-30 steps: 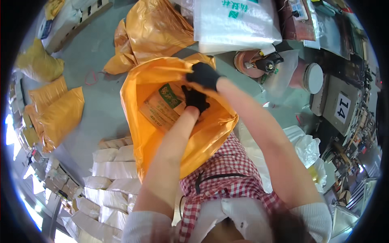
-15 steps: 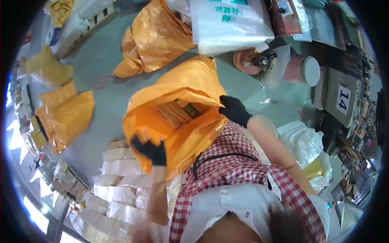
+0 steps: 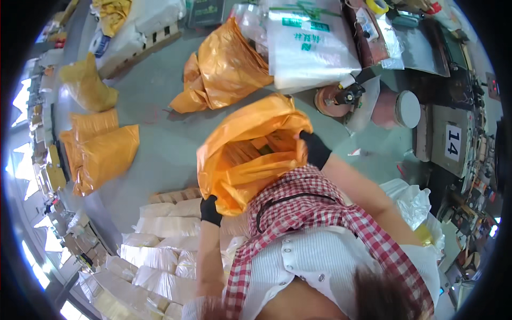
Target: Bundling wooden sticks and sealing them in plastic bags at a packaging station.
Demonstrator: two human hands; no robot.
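A large orange woven sack [image 3: 250, 114] stands in front of me with its mouth gaping up toward me. Inside it, partly shadowed, lie brownish packages [image 3: 242, 153]. Black-gloved, my right hand [image 3: 314, 149] grips the right side of the sack's rim, some fingers tucked over the edge. At the lower left, my left hand [image 3: 211, 211], in a black glove too, is closed on the sack's outer edge. The near side of the sack rests close against my red checked apron [image 3: 298, 200].
Another orange sack [image 3: 226, 69] lies beyond, beside stacked clear plastic bags [image 3: 314, 48]. More filled sacks [image 3: 106, 160] stand at the left. Wrapped bundles [image 3: 165, 226] are piled near my left arm. A pink drum [image 3: 386, 106] stands at the right.
My left hand, blurred over the sack's near left rim before, now holds its lower left edge. The mouth has narrowed and the packages inside are more covered. My right hand keeps its grip.
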